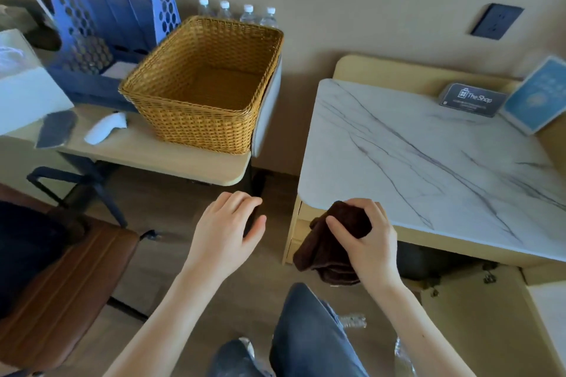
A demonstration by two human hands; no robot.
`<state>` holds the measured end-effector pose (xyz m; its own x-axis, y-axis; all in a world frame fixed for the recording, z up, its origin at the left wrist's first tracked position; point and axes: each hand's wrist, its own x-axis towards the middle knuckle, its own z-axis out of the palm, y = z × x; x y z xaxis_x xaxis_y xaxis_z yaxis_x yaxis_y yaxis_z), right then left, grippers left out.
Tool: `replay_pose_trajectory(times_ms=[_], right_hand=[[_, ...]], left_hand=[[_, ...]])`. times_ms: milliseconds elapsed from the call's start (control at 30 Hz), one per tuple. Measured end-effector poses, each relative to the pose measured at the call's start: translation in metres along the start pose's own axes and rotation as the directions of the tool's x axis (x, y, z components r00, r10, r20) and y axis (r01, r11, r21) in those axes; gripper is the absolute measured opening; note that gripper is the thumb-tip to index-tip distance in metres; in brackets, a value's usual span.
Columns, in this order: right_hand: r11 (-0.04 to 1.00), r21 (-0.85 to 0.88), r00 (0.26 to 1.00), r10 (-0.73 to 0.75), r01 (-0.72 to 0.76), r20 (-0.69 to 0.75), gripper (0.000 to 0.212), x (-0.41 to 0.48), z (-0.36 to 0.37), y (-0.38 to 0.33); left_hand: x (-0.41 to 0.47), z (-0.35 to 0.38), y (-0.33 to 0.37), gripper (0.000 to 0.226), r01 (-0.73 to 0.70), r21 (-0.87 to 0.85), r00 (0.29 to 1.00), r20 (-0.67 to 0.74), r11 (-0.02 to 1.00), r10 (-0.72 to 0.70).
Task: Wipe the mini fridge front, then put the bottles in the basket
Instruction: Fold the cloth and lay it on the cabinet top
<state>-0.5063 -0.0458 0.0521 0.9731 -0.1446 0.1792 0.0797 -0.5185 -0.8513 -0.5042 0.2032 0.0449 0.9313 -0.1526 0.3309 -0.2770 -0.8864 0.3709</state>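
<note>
Four bottles (pixel 248 14) behind basket (pixel 196 128); right hand (pixel 369 246) grips brown cloth (pixel 321 254).

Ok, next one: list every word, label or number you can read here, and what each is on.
"The Shop": white print on the dark card on the marble top.
Smaller lines below it on that card: too small to read.
Blue board beside the card: pale print, too blurred to read.
Water bottles behind the basket: no readable label.
</note>
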Motion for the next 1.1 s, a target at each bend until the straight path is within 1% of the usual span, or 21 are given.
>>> replay_pose_trajectory(times_ms=[100, 233, 400, 633, 733, 767, 833, 900, 933, 967, 1100], right_hand=[[1.0, -0.007, 0.999, 0.018, -0.018, -0.044, 0.031, 0.02, 0.007, -0.009], [0.997, -0.031, 0.996, 0.063, -0.066, -0.067, 0.031, 0.052, 0.009, -0.009], [0.996, -0.064, 0.997, 0.052, -0.056, -0.057, 0.029, 0.111, 0.011, 0.0], [0.998, 0.048, 0.999, 0.048, -0.049, 0.014, 0.026, 0.229, 0.047, 0.033], [0.99, 0.082, 0.993, 0.119, -0.119, 0.002, 0.026, 0.269, 0.056, 0.066], [0.986, 0.048, 0.987, 0.162, -0.162, 0.013, 0.026, 0.279, 0.056, 0.084], [0.961, -0.119, 0.965, 0.258, -0.25, 0.057, 0.03, 0.293, 0.052, 0.123], [0.904, -0.31, 0.939, 0.333, -0.293, 0.083, 0.035, 0.299, 0.044, 0.156], [0.879, -0.375, 0.934, 0.348, -0.294, 0.084, 0.037, 0.299, 0.04, 0.168], [0.869, -0.407, 0.936, 0.341, -0.281, 0.082, 0.039, 0.299, 0.038, 0.175], [0.889, -0.401, 0.961, 0.268, -0.221, 0.063, 0.039, 0.299, 0.04, 0.183]], left_hand=[[0.025, 0.003, -0.011, 0.043, -0.008, -0.036, 1.0, 0.02, 0.999, 0.009], [0.056, 0.017, -0.017, 0.042, -0.09, -0.059, 0.995, 0.034, 0.994, 0.092], [0.103, 0.038, -0.018, 0.039, -0.158, -0.06, 0.987, 0.01, 0.986, 0.158], [0.218, 0.079, -0.022, 0.037, -0.143, -0.019, 0.99, -0.003, 0.99, 0.143], [0.26, 0.096, -0.02, 0.033, -0.118, -0.019, 0.993, -0.011, 0.993, 0.118], [0.27, 0.103, -0.019, 0.032, -0.111, -0.018, 0.994, -0.008, 0.994, 0.111], [0.285, 0.117, -0.019, 0.032, -0.104, -0.013, 0.994, 0.009, 0.994, 0.104], [0.295, 0.132, -0.021, 0.032, -0.102, -0.017, 0.994, 0.043, 0.995, 0.103], [0.298, 0.139, -0.022, 0.032, -0.103, -0.021, 0.992, 0.066, 0.994, 0.104], [0.3, 0.146, -0.023, 0.032, -0.105, -0.028, 0.99, 0.087, 0.994, 0.107], [0.309, 0.165, -0.026, 0.033, -0.115, -0.068, 0.984, 0.132, 0.991, 0.124]])
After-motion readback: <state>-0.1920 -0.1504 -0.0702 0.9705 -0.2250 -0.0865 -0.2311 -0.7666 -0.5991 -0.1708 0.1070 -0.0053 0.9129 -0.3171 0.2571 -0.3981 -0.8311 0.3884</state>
